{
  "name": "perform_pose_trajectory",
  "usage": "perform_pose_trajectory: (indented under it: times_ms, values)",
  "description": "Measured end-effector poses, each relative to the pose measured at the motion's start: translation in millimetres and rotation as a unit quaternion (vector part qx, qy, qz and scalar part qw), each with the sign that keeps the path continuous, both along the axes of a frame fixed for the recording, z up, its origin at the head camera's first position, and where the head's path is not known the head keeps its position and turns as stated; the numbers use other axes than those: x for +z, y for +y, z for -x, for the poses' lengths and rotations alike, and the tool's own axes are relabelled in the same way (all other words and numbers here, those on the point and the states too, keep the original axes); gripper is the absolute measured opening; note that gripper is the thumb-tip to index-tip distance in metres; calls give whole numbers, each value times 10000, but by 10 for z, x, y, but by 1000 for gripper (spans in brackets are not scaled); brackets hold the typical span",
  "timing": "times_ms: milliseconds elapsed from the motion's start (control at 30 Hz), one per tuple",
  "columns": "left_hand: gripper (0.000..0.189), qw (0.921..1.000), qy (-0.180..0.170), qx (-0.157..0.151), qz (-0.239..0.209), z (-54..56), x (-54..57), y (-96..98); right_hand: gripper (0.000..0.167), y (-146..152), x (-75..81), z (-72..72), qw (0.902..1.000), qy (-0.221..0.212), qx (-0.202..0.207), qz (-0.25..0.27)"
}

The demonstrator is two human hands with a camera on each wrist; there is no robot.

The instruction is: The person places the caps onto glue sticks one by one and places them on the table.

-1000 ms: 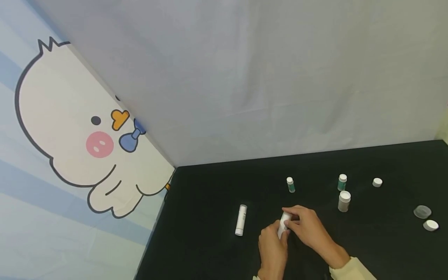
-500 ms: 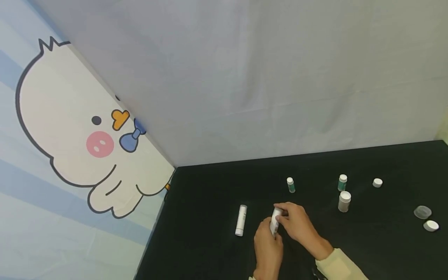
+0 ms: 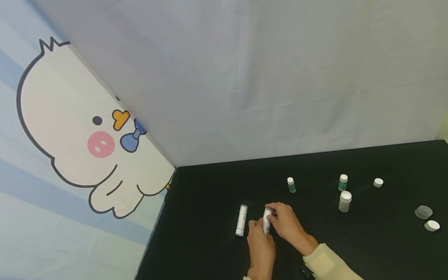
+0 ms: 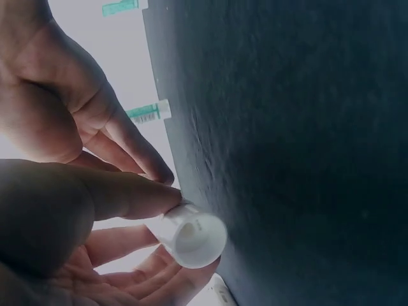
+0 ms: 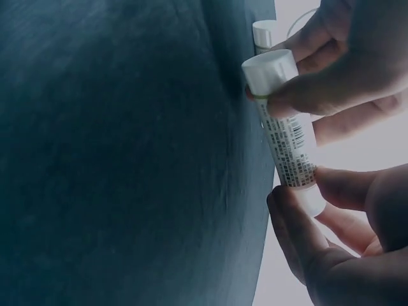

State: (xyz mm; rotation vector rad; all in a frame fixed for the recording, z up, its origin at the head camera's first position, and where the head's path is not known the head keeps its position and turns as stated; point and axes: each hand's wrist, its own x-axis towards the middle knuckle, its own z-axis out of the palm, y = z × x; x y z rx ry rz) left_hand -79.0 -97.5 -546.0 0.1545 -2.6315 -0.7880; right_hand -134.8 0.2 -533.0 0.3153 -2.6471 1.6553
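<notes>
Both hands are closed in a narrow pinch on one white tube (image 3: 267, 223); the left hand (image 3: 260, 247) grips its white-capped end, thumb and fingers wrapped around it, while the right hand (image 3: 286, 222) pinches the opposite, farther end; the left wrist view shows a hollow in the capped end, and the right wrist view shows small print and a barcode along the side.

A second tube (image 3: 241, 220) rests on the black surface (image 3: 210, 194), just left of the held one; beyond the hands stands a small green bottle (image 3: 291, 185) with a white top; farther right, another green bottle (image 3: 342, 183) stands just behind a white jar (image 3: 344, 202); a loose cap (image 3: 378, 182) lies right of those; near the right edge, a clear lid (image 3: 423, 212) lies beside another white cap (image 3: 432, 226); a pale yellow sleeve (image 3: 329, 262) covers the right forearm.
</notes>
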Motion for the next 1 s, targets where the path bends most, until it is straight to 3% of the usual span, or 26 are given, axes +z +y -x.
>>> perform_pose_trajectory:
  times_ms: [300,533,1000]
  values:
    - [37,9983,-38,165,550,20,-11,-69,34,-150,-35,21,10000,9,90,-35]
    - [40,9964,149,346,766,32,-24,-120,38,-234,-53,39,9998,76,200,-56]
    - [35,9895,-7,631,1300,71,-54,-132,36,-285,-113,74,9991,214,289,-245]
